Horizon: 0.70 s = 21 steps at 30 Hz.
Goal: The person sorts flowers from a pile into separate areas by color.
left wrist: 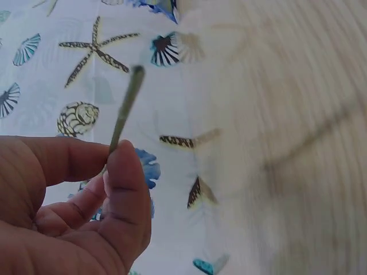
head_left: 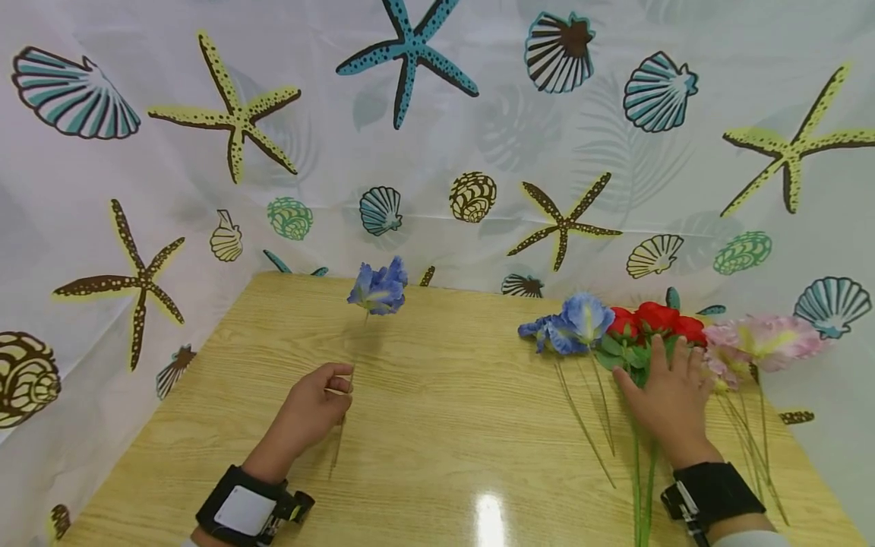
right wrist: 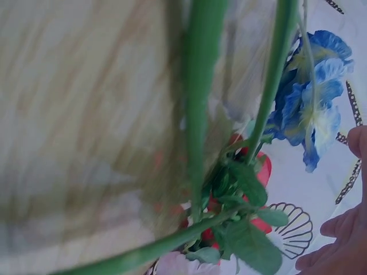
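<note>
My left hand [head_left: 317, 403] pinches the thin stem of a blue artificial flower [head_left: 379, 289] between thumb and fingers, with the bloom standing upright above the hand. The left wrist view shows the stem [left wrist: 127, 103] poking out past the fingertips. Over on the right, my right hand [head_left: 673, 403] lies with spread fingers over the red roses [head_left: 656, 313], overlapping their green leaves and part of their stems. In the right wrist view, thick green stems [right wrist: 200, 74] run past the hand, whose fingers show at the right edge.
Two blue flowers [head_left: 584, 319] lie left of the roses, their thin stems toward me. Pink flowers [head_left: 772, 346] lie to the right of the roses. The wooden table [head_left: 451, 425] meets a curtain [head_left: 437, 152] printed with shells and starfish at its back edge.
</note>
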### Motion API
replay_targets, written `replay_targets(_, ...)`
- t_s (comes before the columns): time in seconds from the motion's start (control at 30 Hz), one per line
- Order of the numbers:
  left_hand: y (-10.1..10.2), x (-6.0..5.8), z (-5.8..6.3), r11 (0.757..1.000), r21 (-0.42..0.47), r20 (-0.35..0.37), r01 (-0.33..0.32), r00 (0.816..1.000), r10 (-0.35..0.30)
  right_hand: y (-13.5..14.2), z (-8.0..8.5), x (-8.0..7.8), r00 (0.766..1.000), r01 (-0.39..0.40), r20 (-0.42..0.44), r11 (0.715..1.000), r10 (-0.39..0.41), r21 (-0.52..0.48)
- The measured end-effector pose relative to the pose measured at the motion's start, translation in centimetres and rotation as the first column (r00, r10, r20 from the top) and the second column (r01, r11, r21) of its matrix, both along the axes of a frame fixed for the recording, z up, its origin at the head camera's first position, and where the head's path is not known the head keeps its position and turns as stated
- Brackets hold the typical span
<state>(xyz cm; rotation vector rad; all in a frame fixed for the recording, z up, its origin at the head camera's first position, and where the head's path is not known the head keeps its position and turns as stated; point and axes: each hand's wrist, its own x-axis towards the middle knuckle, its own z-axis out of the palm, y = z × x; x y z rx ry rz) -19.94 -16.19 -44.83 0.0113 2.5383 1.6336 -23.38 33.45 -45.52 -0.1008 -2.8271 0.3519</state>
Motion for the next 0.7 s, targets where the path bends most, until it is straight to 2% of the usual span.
replay_targets(0.13,1.4,0.5,0.3,0.988,0.153,0.04,0.036,0.998,-0.043,-0.9,0.0,0.1,0.999,-0.032,-0.018,0.999,0.031,-0.021)
replay_targets(0.3,3.1,0.9,0.6,0.961,0.257,0.076,0.099,0.99,-0.123,-2.4,0.1,0.4,0.999,-0.035,-0.01,0.998,0.034,-0.057)
replay_targets(0.5,4.6,1.5,0.7,0.941,0.308,0.087,0.141,0.981,-0.176,-4.7,0.4,0.7,0.994,-0.089,0.05,0.988,0.096,-0.126)
replay_targets(0.7,6.4,1.9,0.6,0.923,0.348,0.089,0.164,0.974,-0.207,-7.3,2.0,0.9,0.98,-0.133,0.114,0.962,0.164,-0.24)
